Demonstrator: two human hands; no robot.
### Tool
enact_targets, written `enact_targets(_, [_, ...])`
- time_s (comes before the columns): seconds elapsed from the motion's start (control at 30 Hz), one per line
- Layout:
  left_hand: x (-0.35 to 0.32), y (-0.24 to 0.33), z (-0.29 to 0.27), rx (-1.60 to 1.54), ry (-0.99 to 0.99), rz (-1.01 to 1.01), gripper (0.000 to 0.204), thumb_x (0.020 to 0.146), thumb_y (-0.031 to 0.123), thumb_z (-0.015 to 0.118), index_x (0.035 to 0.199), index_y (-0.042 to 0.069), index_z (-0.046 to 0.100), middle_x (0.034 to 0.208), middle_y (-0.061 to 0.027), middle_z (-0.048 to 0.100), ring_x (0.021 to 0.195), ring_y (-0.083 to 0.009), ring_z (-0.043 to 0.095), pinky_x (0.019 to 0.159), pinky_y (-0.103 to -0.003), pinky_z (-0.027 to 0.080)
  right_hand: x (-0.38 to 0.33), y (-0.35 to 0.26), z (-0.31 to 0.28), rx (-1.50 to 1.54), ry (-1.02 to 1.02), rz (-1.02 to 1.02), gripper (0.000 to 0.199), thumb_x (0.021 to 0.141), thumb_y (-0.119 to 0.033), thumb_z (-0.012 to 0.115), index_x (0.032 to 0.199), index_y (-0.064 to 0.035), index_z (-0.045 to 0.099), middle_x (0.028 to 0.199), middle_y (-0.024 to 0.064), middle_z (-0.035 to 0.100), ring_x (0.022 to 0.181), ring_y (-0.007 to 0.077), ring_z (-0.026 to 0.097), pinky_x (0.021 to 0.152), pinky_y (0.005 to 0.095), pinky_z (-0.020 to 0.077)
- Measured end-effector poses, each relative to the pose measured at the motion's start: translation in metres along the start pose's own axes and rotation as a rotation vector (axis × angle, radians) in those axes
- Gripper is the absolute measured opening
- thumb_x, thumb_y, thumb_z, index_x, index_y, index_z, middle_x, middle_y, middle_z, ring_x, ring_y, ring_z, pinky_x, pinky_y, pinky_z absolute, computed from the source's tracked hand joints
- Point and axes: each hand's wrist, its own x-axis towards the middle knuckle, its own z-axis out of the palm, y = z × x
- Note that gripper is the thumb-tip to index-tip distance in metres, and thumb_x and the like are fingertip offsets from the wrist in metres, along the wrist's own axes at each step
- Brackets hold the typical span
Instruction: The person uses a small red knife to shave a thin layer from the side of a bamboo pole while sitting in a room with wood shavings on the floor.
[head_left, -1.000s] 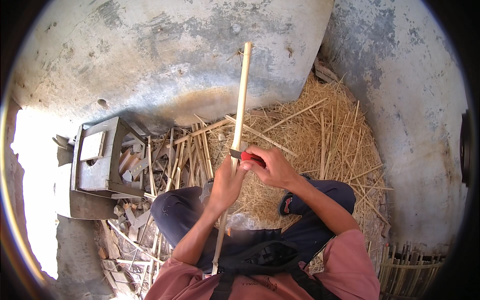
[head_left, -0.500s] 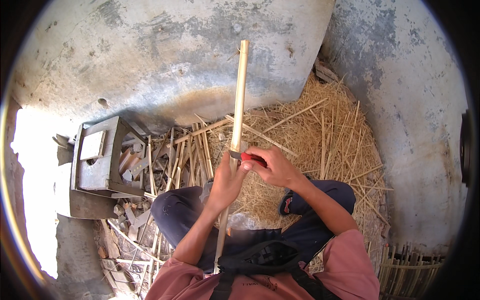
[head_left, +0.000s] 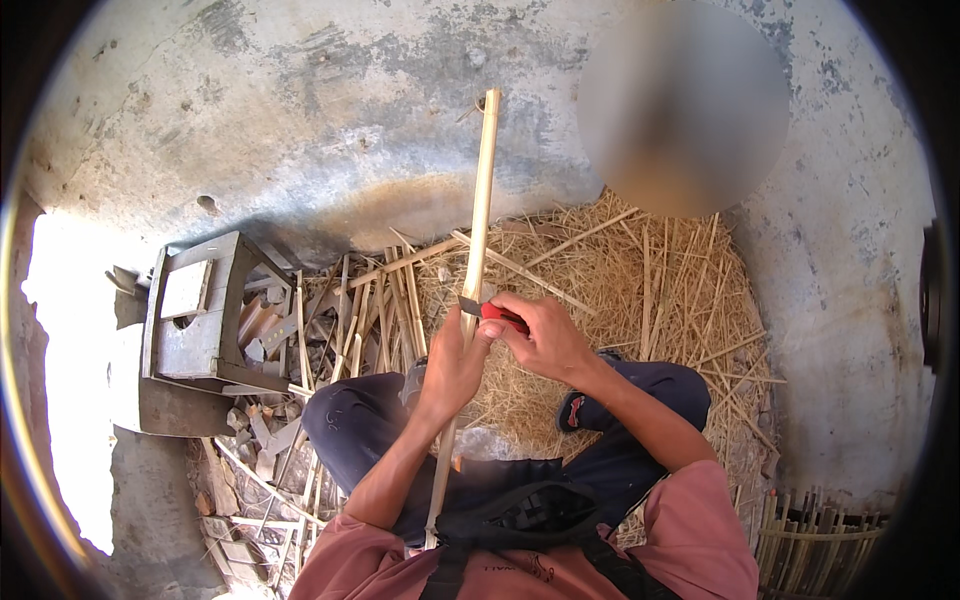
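Observation:
A long pale bamboo strip [head_left: 483,200] stands in front of me, running from my lap up toward the far wall. My left hand [head_left: 452,368] is closed round its middle. In my right hand [head_left: 547,340] is a knife [head_left: 503,316] with a red handle, gripped in the fist. Its short grey blade lies across the strip just above my left hand. The thumbs of both hands are close together at the strip. A thin curled sliver hangs near the strip's far end.
Straw and shavings [head_left: 600,250] cover the floor between my legs and the wall. Split bamboo pieces [head_left: 400,300] lie to the left, beside a wooden box [head_left: 200,310] and rubble. A slatted bamboo piece [head_left: 820,545] stands at the lower right. A blurred disc hides part of the far right wall.
The strip's far end has shifted slightly right and down. My right hand and knife have barely moved, and both hands keep their hold.

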Motion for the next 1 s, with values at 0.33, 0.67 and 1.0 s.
enact_targets(0.33, [0.003, -0.002, 0.001, 0.064, 0.056, -0.015, 0.048, 0.107, 0.042, 0.066, 0.114, -0.005, 0.059, 0.078, -0.0118, 0.063, 0.07, -0.0199, 0.059, 0.065, -0.04, 0.05, 0.007, 0.003, 0.0, -0.012, 0.036, -0.015, 0.037, 0.102, -0.038, 0.069, 0.104, -0.0006, 0.071, 0.068, 0.018, 0.065, 0.056, 0.0332, 0.062, 0.056, 0.0418, 0.0451])
enact_targets(0.67, [0.006, -0.016, 0.002, -0.032, 0.095, 0.141, 0.049, 0.106, 0.041, 0.068, 0.119, -0.005, 0.057, 0.083, -0.0131, 0.065, 0.075, -0.0182, 0.061, 0.067, -0.039, 0.051, 0.002, 0.004, 0.01, 0.034, 0.056, -0.002, 0.041, 0.103, -0.04, 0.068, 0.107, 0.0, 0.072, 0.064, 0.0174, 0.062, 0.054, 0.0319, 0.061, 0.055, 0.0411, 0.0437])
enact_targets(1.0, [0.005, -0.009, -0.003, -0.003, 0.003, 0.007, 0.046, 0.11, 0.04, 0.061, 0.115, -0.005, 0.059, 0.081, -0.0133, 0.064, 0.072, -0.0202, 0.06, 0.066, -0.04, 0.051, 0.001, 0.001, 0.011, -0.024, 0.084, 0.004, 0.043, 0.103, -0.044, 0.067, 0.109, -0.0014, 0.072, 0.069, 0.0187, 0.067, 0.06, 0.0367, 0.067, 0.057, 0.0445, 0.0482])
